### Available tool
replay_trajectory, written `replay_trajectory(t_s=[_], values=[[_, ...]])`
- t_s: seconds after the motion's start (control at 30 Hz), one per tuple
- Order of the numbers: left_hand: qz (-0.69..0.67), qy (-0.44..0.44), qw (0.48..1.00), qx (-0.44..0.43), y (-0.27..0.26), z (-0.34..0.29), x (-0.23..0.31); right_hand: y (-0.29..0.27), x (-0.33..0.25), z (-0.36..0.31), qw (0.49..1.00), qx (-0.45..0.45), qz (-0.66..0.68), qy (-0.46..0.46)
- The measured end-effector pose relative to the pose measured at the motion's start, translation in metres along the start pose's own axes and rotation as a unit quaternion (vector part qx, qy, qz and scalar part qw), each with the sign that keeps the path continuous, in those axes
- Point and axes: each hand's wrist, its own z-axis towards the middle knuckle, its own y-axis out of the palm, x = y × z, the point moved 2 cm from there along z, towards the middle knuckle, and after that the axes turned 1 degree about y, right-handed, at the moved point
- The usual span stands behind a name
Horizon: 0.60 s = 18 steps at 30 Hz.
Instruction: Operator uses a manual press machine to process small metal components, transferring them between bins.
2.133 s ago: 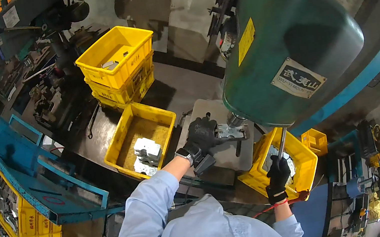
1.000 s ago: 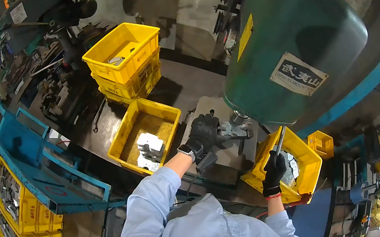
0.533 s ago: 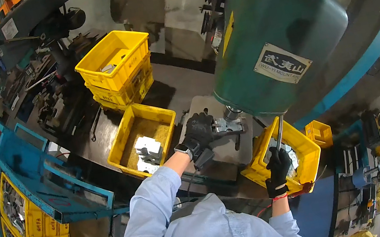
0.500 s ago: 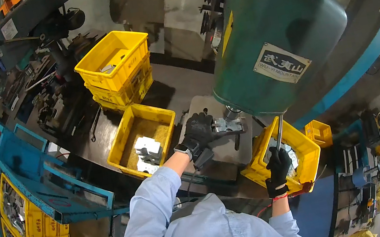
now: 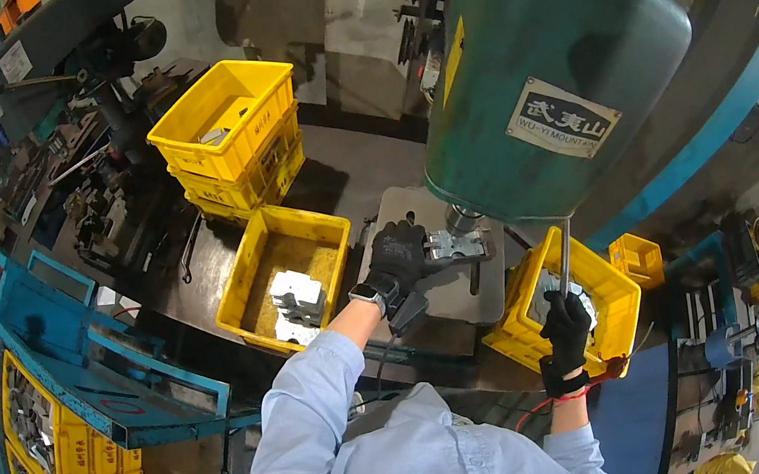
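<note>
My left hand (image 5: 398,259), in a black glove, is closed against the left side of a silver metal part (image 5: 458,243) on the drill press table (image 5: 457,302). Its thumb lies along the part's near edge, but some fingertips are hidden. The drill chuck (image 5: 462,219) is just above the part, under the big green drill press head (image 5: 554,74). Further right, my black-gloved right hand (image 5: 566,326) is wrapped round the feed lever (image 5: 566,257), above a yellow bin (image 5: 623,308) with metal parts inside.
Left of the press table, a yellow bin (image 5: 235,308) holds stacked silver parts (image 5: 297,297). Several yellow bins (image 5: 228,152) are stacked behind it. A blue metal frame (image 5: 154,368) stands at left, with more filled yellow bins (image 5: 94,460). A small yellow bin (image 5: 638,260) is at right.
My right hand and the feed lever have shifted slightly to the right and nearer to me. My left hand stays beside the metal part, its thumb drawn back a little.
</note>
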Motion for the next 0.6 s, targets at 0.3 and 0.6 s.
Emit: replay_trajectory(t_s=[0.3,0.6], values=[[-0.006,0.004,1.0,0.007,-0.004,-0.001,0.002,-0.007,-0.014,-0.004,0.997,-0.019,-0.065,-0.021],[0.005,-0.026,1.0,-0.013,0.021,0.011,-0.003,-0.011,-0.059,-0.02,0.998,-0.001,-0.034,0.05]])
